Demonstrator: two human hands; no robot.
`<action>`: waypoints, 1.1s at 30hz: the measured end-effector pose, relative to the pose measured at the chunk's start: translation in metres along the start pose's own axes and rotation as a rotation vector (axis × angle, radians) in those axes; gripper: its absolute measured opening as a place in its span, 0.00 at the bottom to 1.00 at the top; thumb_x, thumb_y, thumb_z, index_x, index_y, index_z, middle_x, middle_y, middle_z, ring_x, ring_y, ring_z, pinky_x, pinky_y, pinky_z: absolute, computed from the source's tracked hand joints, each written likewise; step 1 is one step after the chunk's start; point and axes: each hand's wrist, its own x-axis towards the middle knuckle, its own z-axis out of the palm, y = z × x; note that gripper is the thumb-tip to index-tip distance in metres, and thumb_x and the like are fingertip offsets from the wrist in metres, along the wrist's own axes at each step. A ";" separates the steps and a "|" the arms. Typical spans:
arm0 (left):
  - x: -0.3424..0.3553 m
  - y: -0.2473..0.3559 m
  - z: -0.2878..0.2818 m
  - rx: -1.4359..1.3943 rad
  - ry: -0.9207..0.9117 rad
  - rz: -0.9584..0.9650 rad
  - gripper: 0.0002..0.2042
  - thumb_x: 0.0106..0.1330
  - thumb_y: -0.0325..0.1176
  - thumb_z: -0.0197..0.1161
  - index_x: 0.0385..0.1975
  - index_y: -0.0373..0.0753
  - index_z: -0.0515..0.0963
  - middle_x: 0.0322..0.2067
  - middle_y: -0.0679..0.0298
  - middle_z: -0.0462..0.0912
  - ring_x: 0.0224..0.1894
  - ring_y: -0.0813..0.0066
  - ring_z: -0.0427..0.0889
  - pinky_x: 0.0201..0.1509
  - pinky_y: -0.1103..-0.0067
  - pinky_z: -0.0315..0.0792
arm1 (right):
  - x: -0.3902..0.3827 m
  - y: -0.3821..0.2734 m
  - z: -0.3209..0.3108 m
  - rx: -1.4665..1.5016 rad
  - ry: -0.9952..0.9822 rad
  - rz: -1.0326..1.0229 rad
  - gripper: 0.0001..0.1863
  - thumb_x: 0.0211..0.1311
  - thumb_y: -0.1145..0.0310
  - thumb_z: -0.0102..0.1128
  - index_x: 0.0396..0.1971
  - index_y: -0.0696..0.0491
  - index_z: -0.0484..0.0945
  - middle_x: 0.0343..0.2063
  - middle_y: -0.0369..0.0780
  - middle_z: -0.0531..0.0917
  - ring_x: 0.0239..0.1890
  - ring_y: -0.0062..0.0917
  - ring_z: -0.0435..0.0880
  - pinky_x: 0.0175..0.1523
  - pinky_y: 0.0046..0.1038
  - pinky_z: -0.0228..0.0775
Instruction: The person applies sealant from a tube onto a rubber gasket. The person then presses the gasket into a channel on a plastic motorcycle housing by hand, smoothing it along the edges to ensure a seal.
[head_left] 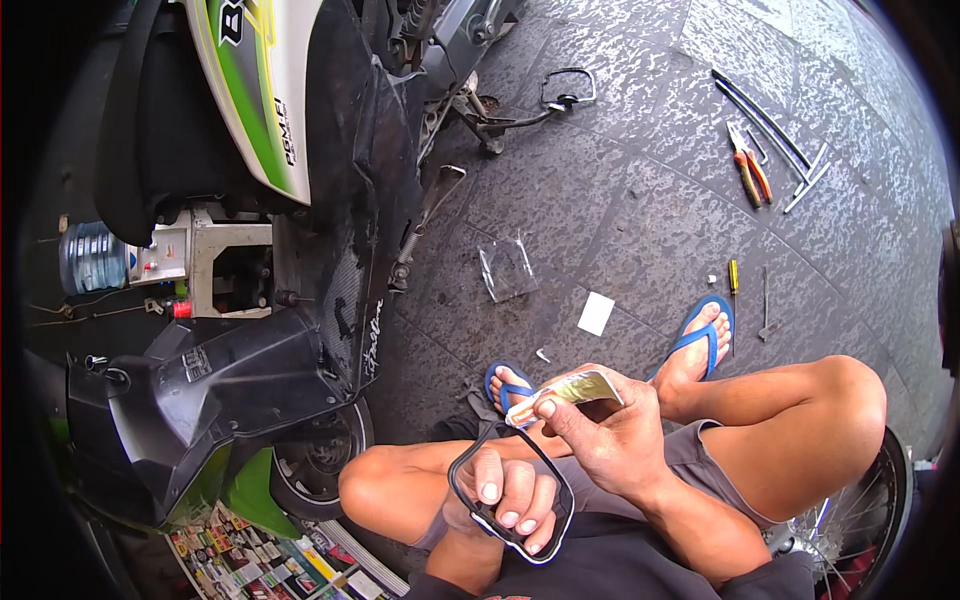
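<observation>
My left hand (512, 497) curls its fingers around a black rounded frame with a pale rim (470, 500), held above my knees. My right hand (600, 425) pinches a small flat packet with a shiny gold-green face (575, 388) just above the frame's upper edge. I am squatting in blue flip-flops (700, 335) on dark paving slabs, next to a partly stripped scooter (270, 190).
On the paving lie orange-handled pliers (750, 170), long thin rods (770, 130), a yellow-handled screwdriver (733, 280), a small tool (765, 310), a clear plastic bag (508, 268) and a white paper square (596, 313). A black bracket (570, 90) lies near the scooter. A spoked wheel (860, 520) stands at right.
</observation>
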 end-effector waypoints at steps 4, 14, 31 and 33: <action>-0.002 -0.001 -0.005 0.007 -0.026 -0.001 0.09 0.71 0.33 0.59 0.47 0.38 0.75 0.33 0.56 0.75 0.40 0.61 0.74 0.35 0.66 0.80 | -0.001 -0.005 0.001 0.019 0.006 -0.002 0.03 0.62 0.78 0.65 0.32 0.62 0.83 0.30 0.41 0.88 0.36 0.14 0.82 0.49 0.21 0.76; -0.005 -0.002 -0.009 0.037 -0.057 -0.007 0.11 0.69 0.31 0.62 0.49 0.39 0.74 0.35 0.58 0.75 0.41 0.63 0.74 0.35 0.68 0.80 | -0.006 -0.017 0.002 0.049 -0.004 -0.018 0.03 0.62 0.80 0.64 0.34 0.63 0.83 0.33 0.43 0.88 0.42 0.21 0.85 0.56 0.25 0.75; -0.005 -0.004 -0.005 0.119 0.048 -0.003 0.11 0.69 0.34 0.64 0.46 0.37 0.74 0.33 0.60 0.75 0.39 0.65 0.76 0.32 0.69 0.80 | -0.016 -0.024 0.002 0.049 -0.041 -0.158 0.05 0.62 0.79 0.65 0.36 0.65 0.82 0.31 0.43 0.85 0.34 0.20 0.84 0.39 0.21 0.76; -0.005 -0.005 -0.004 0.142 0.057 -0.001 0.12 0.68 0.34 0.64 0.47 0.37 0.75 0.32 0.60 0.74 0.38 0.65 0.77 0.32 0.70 0.80 | -0.018 -0.022 0.001 0.035 -0.040 -0.180 0.05 0.61 0.79 0.65 0.36 0.64 0.82 0.31 0.43 0.85 0.33 0.20 0.84 0.38 0.21 0.75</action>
